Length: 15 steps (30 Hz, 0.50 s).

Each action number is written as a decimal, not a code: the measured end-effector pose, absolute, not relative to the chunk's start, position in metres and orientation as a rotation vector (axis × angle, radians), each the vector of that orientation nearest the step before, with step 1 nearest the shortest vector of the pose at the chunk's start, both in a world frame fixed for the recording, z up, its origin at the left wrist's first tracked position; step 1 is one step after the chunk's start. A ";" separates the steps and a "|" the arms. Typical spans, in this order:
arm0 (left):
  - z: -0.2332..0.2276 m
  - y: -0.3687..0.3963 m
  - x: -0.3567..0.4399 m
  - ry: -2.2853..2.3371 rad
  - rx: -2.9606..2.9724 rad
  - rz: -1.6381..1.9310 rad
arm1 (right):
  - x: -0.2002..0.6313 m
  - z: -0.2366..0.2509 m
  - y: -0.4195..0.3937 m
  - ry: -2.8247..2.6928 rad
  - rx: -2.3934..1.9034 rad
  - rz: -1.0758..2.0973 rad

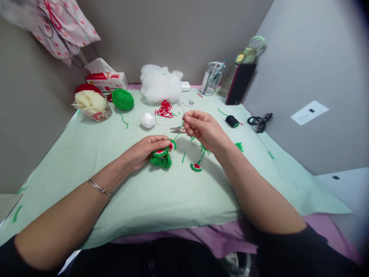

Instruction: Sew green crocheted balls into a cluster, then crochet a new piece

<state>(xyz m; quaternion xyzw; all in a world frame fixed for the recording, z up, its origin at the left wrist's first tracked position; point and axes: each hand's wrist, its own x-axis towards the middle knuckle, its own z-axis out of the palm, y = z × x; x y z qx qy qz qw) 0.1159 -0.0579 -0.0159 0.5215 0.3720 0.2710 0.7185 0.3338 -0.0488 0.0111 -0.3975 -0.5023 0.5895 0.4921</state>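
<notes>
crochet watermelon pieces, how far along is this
Done: several green-and-red crochet pieces are bunched under the left hand, and one finished slice lies apart. In hand: the right hand pinches a needle and pulls green yarn. Left: loose yarn tails look untrimmed; scissors lie nearby.

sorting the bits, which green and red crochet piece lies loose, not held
The small round green-and-red crochet piece lying alone on the pale green cloth; the left hand grips the other cluster.

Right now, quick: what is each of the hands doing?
Left hand: closed on the green and red crochet piece, on the table.
Right hand: fingertips pinched together, raised; green yarn runs from it, what it grips is too small to tell.
</notes>
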 end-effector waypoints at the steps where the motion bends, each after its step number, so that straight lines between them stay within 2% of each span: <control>1: -0.016 -0.057 0.115 0.820 1.162 0.609 | 0.334 0.011 -0.049 -1.263 -0.982 1.356; 8: -0.016 -0.052 0.113 0.893 1.193 0.800 | 0.331 0.012 -0.055 -1.571 -1.097 0.916; 15: -0.023 -0.044 0.107 0.974 1.296 0.989 | 0.330 0.017 -0.066 -1.942 -1.189 0.831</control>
